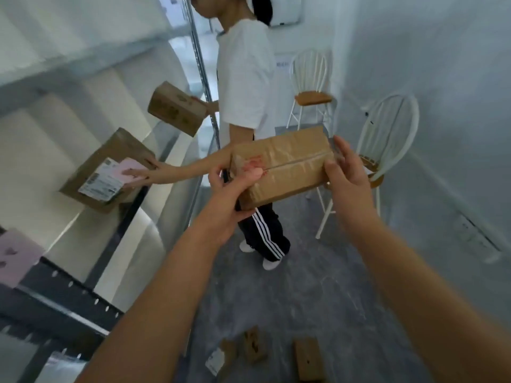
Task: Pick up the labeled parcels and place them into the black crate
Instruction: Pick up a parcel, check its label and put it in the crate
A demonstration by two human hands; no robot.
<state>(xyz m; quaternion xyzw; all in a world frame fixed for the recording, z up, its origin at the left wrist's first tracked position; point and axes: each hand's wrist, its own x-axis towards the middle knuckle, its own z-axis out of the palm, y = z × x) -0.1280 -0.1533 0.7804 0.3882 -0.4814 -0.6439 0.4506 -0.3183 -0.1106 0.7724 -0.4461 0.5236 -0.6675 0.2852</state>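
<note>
I hold a brown taped cardboard parcel [287, 164] in the air in front of me, with red marks near its left end. My left hand [235, 186] grips its near left end, thumb on top. My right hand [343, 167] clasps its right end. A larger brown parcel with a white label [102, 172] lies on the shelf at the left, with a pink parcel [130, 172] on it. Several small parcels [307, 357] lie on the floor below. No black crate is in view.
Another person [246, 87] in a white shirt stands just ahead, one hand on the shelf parcels, the other holding a brown box [177, 107]. Metal shelving [69, 299] runs along the left. Two white chairs [387, 150] stand at the right by the wall. A pink item [16, 255] lies on the shelf.
</note>
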